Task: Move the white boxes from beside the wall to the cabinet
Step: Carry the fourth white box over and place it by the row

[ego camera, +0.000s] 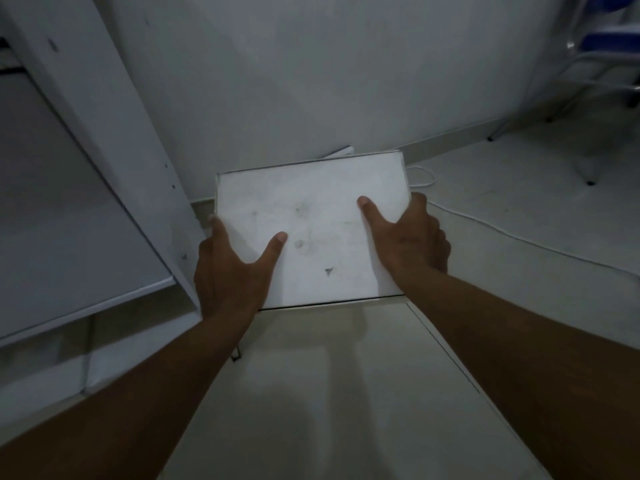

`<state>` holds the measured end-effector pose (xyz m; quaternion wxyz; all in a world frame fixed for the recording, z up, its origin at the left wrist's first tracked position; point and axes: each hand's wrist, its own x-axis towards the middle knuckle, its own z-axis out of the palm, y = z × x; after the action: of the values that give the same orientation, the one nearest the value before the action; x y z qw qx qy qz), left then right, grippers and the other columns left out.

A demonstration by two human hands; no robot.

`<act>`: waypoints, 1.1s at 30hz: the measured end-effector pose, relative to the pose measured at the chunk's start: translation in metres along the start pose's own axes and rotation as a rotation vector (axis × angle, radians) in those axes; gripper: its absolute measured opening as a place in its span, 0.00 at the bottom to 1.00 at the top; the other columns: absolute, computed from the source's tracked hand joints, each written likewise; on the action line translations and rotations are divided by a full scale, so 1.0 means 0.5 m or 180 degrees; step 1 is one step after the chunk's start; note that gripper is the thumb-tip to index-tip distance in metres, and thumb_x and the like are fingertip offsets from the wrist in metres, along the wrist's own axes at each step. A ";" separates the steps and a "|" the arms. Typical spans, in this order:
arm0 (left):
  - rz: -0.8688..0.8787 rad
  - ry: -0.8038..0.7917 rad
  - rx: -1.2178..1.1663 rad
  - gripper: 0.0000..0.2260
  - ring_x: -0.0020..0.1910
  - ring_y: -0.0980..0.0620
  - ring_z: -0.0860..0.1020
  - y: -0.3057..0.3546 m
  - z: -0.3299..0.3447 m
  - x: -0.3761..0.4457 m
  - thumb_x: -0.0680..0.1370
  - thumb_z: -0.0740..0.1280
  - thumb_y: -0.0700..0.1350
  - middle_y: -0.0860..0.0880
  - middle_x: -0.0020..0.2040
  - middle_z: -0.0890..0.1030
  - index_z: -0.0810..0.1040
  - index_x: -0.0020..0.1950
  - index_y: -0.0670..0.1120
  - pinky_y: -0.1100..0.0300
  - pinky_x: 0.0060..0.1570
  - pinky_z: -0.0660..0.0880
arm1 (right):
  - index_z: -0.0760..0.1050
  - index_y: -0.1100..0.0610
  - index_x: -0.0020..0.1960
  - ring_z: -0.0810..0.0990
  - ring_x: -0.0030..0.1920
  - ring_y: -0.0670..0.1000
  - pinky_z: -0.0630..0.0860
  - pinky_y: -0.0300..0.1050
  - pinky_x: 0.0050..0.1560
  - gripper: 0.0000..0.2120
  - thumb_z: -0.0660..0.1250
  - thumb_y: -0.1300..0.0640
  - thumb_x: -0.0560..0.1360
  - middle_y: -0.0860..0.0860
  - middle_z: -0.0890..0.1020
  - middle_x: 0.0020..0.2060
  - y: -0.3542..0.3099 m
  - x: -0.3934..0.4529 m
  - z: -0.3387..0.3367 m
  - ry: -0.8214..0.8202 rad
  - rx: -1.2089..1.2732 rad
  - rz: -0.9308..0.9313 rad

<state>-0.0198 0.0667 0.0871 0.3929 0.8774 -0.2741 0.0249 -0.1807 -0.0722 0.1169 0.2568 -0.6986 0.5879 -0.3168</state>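
A flat white box [311, 209] with faint smudges on its lid is in the middle of the view, above the floor near the wall. My left hand [232, 271] grips its left side with the thumb on the lid. My right hand [408, 237] grips its right side, thumb also on top. A corner of another white box [341, 152] shows behind it, against the wall. The white cabinet [114, 140] stands on the left with a shelf [69, 237] visible inside.
A white cable [512, 237] runs across the tiled floor to the right of the box. A chair with a blue seat [606, 43] and metal legs stands at the far right. The grey wall [311, 64] is straight ahead.
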 end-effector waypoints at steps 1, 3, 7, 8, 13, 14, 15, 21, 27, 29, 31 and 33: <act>0.0004 -0.0025 -0.0030 0.49 0.69 0.40 0.68 -0.004 -0.013 -0.009 0.68 0.64 0.73 0.42 0.73 0.67 0.52 0.80 0.49 0.45 0.66 0.69 | 0.67 0.54 0.66 0.78 0.56 0.63 0.71 0.54 0.57 0.37 0.61 0.26 0.71 0.58 0.79 0.58 -0.001 -0.020 -0.012 0.0073 -0.0014 0.0014; 0.0104 -0.0132 -0.0114 0.49 0.70 0.40 0.67 -0.011 -0.054 -0.045 0.68 0.65 0.73 0.42 0.72 0.68 0.52 0.80 0.48 0.46 0.66 0.68 | 0.67 0.53 0.66 0.78 0.56 0.63 0.73 0.55 0.58 0.37 0.60 0.26 0.71 0.57 0.80 0.57 0.000 -0.085 -0.043 0.0221 -0.0065 0.0047; 0.0289 -0.0306 -0.0264 0.49 0.71 0.42 0.66 -0.030 -0.135 -0.110 0.69 0.65 0.72 0.43 0.72 0.67 0.50 0.80 0.49 0.48 0.67 0.66 | 0.67 0.54 0.67 0.79 0.54 0.61 0.73 0.53 0.54 0.37 0.60 0.26 0.72 0.56 0.79 0.57 -0.007 -0.211 -0.099 0.0501 -0.0172 0.0120; 0.0316 -0.0356 -0.0303 0.49 0.71 0.42 0.66 -0.036 -0.150 -0.124 0.69 0.65 0.72 0.43 0.72 0.67 0.50 0.80 0.49 0.48 0.67 0.66 | 0.67 0.54 0.67 0.79 0.54 0.61 0.72 0.52 0.53 0.37 0.59 0.26 0.72 0.56 0.79 0.57 -0.008 -0.236 -0.111 0.0539 -0.0203 0.0149; 0.0366 -0.0547 -0.0363 0.49 0.73 0.43 0.63 -0.075 -0.231 -0.196 0.69 0.65 0.73 0.44 0.75 0.65 0.49 0.80 0.49 0.49 0.70 0.62 | 0.67 0.55 0.68 0.78 0.55 0.62 0.70 0.52 0.53 0.37 0.59 0.27 0.73 0.57 0.79 0.58 -0.024 -0.365 -0.155 0.0662 -0.0307 0.0264; 0.0329 -0.0583 -0.0355 0.49 0.74 0.43 0.63 -0.087 -0.251 -0.208 0.69 0.65 0.72 0.44 0.76 0.64 0.49 0.80 0.49 0.49 0.70 0.61 | 0.67 0.55 0.68 0.78 0.55 0.62 0.70 0.51 0.53 0.36 0.59 0.27 0.73 0.57 0.79 0.58 -0.029 -0.392 -0.159 0.0638 -0.0335 0.0287; 0.0294 -0.0601 -0.0317 0.49 0.74 0.43 0.62 -0.097 -0.272 -0.218 0.69 0.65 0.72 0.45 0.76 0.64 0.49 0.80 0.49 0.49 0.71 0.60 | 0.67 0.55 0.67 0.78 0.55 0.62 0.70 0.51 0.53 0.36 0.59 0.27 0.73 0.57 0.79 0.58 -0.035 -0.415 -0.160 0.0604 -0.0370 0.0317; 0.0193 -0.0403 -0.0083 0.49 0.75 0.44 0.62 -0.174 -0.381 -0.264 0.70 0.65 0.72 0.45 0.77 0.62 0.48 0.80 0.49 0.50 0.71 0.60 | 0.66 0.55 0.68 0.78 0.55 0.61 0.70 0.52 0.55 0.37 0.60 0.28 0.73 0.57 0.79 0.57 -0.071 -0.527 -0.126 0.0343 -0.0146 0.0314; 0.0024 -0.0028 0.0144 0.48 0.73 0.41 0.64 -0.255 -0.492 -0.290 0.70 0.64 0.72 0.43 0.75 0.65 0.50 0.80 0.48 0.49 0.70 0.62 | 0.67 0.55 0.68 0.78 0.56 0.62 0.71 0.54 0.56 0.37 0.60 0.27 0.72 0.57 0.79 0.57 -0.128 -0.606 -0.076 0.0061 0.0116 0.0034; -0.0092 0.0125 0.0239 0.48 0.73 0.42 0.64 -0.287 -0.545 -0.301 0.70 0.65 0.71 0.43 0.74 0.66 0.50 0.80 0.49 0.50 0.69 0.62 | 0.66 0.54 0.68 0.78 0.56 0.62 0.71 0.54 0.57 0.37 0.60 0.27 0.72 0.57 0.79 0.58 -0.164 -0.639 -0.055 -0.0123 0.0135 -0.0044; -0.0208 0.0250 0.0320 0.47 0.72 0.41 0.65 -0.318 -0.604 -0.313 0.71 0.66 0.70 0.42 0.74 0.66 0.51 0.80 0.48 0.50 0.68 0.63 | 0.67 0.55 0.68 0.78 0.56 0.62 0.70 0.54 0.56 0.37 0.59 0.27 0.72 0.57 0.79 0.57 -0.204 -0.677 -0.034 -0.0310 0.0185 -0.0158; -0.0284 0.0358 0.0442 0.47 0.71 0.40 0.66 -0.356 -0.668 -0.314 0.70 0.66 0.70 0.42 0.72 0.67 0.52 0.80 0.48 0.50 0.68 0.64 | 0.67 0.55 0.68 0.78 0.56 0.62 0.70 0.54 0.56 0.37 0.60 0.27 0.73 0.58 0.79 0.57 -0.249 -0.718 -0.010 -0.0468 0.0261 -0.0238</act>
<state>-0.0064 0.4701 0.1564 0.3466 0.9111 -0.2099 0.0756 -0.1410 0.3033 0.1609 0.3156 -0.7304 0.5275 -0.2978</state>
